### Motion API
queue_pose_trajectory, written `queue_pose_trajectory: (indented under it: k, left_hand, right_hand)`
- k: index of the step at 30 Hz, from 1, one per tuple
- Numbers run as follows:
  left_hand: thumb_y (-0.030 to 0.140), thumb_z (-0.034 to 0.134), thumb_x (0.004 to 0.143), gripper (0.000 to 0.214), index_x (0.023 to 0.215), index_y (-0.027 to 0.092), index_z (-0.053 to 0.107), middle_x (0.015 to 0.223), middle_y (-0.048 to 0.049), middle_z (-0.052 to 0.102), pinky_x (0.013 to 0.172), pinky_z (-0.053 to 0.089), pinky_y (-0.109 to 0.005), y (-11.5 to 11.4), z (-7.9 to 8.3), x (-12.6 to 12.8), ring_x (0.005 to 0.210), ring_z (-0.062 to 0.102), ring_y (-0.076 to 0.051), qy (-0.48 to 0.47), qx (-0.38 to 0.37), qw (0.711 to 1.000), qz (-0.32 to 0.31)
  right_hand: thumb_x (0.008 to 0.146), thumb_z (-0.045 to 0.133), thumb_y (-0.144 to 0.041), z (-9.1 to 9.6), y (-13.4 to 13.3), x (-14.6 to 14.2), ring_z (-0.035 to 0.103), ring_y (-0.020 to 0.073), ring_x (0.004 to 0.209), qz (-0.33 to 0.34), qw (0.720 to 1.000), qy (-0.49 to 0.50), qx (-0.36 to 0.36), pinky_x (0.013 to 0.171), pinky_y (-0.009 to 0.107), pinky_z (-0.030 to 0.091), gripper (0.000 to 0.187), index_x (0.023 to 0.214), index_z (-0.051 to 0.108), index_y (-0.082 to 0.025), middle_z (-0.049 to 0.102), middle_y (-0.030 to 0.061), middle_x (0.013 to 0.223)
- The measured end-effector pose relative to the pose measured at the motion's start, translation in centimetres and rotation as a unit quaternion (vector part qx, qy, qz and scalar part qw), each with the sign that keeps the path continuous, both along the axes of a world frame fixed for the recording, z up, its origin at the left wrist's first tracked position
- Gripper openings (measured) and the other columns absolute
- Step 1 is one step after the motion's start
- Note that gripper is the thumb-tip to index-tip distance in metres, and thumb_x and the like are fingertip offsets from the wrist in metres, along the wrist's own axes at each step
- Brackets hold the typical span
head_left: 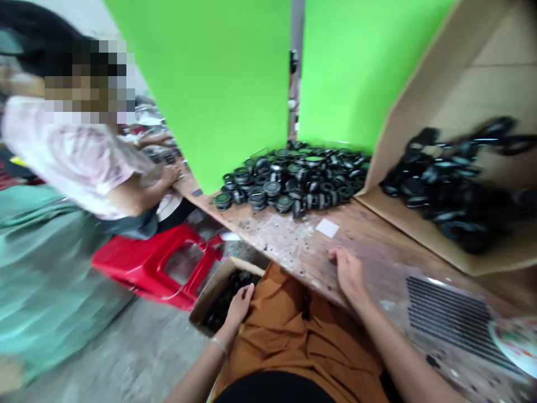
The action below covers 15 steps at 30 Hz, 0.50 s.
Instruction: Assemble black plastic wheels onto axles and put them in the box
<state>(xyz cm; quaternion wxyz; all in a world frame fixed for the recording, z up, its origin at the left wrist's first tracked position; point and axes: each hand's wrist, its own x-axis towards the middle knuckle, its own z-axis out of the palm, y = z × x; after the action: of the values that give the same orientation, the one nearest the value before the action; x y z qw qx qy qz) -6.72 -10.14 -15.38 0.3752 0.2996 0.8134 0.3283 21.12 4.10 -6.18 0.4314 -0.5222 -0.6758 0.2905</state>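
Note:
My left hand (239,305) reaches down beside my lap to the rim of a small cardboard box (201,305) on the floor, which holds several black round parts (229,294); whether it grips one is hidden. My right hand (348,274) rests near the front edge of the worn wooden table (293,240), fingers curled and holding nothing visible. A heap of black ring-shaped parts (293,179) lies farther back on the table against green panels.
A big cardboard box (423,224) on its side at right holds more black parts (453,179). A small white paper (328,228) lies on the table. A red plastic stool (163,268) stands at left. A person in a pale shirt (79,157) works alongside.

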Motion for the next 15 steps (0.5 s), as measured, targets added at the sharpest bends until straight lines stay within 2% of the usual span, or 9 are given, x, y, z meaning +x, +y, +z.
queue_pose_trajectory:
  k: [2, 4, 7, 11, 15]
  left_hand:
    - [0.053, 0.053, 0.083, 0.056, 0.122, 0.013, 0.057, 0.125, -0.0142, 0.064, 0.106, 0.041, -0.037, 1.1, 0.5, 2.2, 0.122, 0.056, -0.029, 0.007, 0.039, 0.996, -0.085]
    - [0.055, 0.059, 0.075, 0.074, 0.134, 0.012, 0.047, 0.139, -0.0166, 0.053, 0.113, 0.033, -0.04, 1.7, 0.6, 4.1, 0.133, 0.046, -0.031, 0.055, 0.076, 0.983, -0.16]
    - [0.055, 0.054, 0.075, 0.082, 0.14, 0.008, 0.04, 0.146, -0.0221, 0.043, 0.114, 0.032, -0.046, 1.7, -0.4, 5.8, 0.137, 0.04, -0.036, 0.224, 0.115, 0.934, -0.254]
    - [0.052, 0.048, 0.08, 0.075, 0.139, 0.008, 0.043, 0.143, -0.0233, 0.046, 0.108, 0.039, -0.047, 1.9, -2.4, 5.7, 0.133, 0.044, -0.038, 0.345, 0.09, 0.884, -0.303]
    - [0.048, 0.043, 0.084, 0.071, 0.138, 0.003, 0.044, 0.136, -0.0268, 0.051, 0.103, 0.042, -0.048, 3.0, -2.7, 5.9, 0.127, 0.05, -0.038, 0.39, 0.051, 0.866, -0.309]
  right_hand:
    - [0.096, 0.029, -0.043, 0.3, 0.2, -0.3, 0.057, 0.0186, 0.081, -0.005, 1.0, -0.003, 0.009, 0.08, 0.031, 0.043, 0.045, 0.073, 0.059, -0.019, 0.065, 0.0055, 0.078]
    - [0.097, 0.032, -0.04, 0.5, 0.5, -0.5, 0.056, 0.0172, 0.078, -0.011, 1.0, -0.007, 0.017, 0.076, 0.028, 0.043, 0.042, 0.071, 0.058, -0.02, 0.063, 0.004, 0.075]
    - [0.098, 0.031, -0.036, 0.8, 0.7, -0.6, 0.055, 0.0163, 0.076, -0.016, 0.999, -0.01, 0.031, 0.073, 0.026, 0.041, 0.042, 0.069, 0.057, -0.02, 0.062, 0.0026, 0.072]
    - [0.1, 0.03, -0.032, 0.9, 0.9, -0.7, 0.053, 0.0165, 0.076, -0.01, 0.999, -0.005, 0.047, 0.073, 0.027, 0.039, 0.041, 0.069, 0.055, -0.02, 0.059, 0.0024, 0.071]
    - [0.099, 0.032, -0.03, 0.5, 1.4, -0.8, 0.052, 0.0168, 0.077, 0.0, 0.999, -0.002, 0.048, 0.074, 0.027, 0.039, 0.039, 0.069, 0.053, -0.02, 0.058, 0.0028, 0.072]
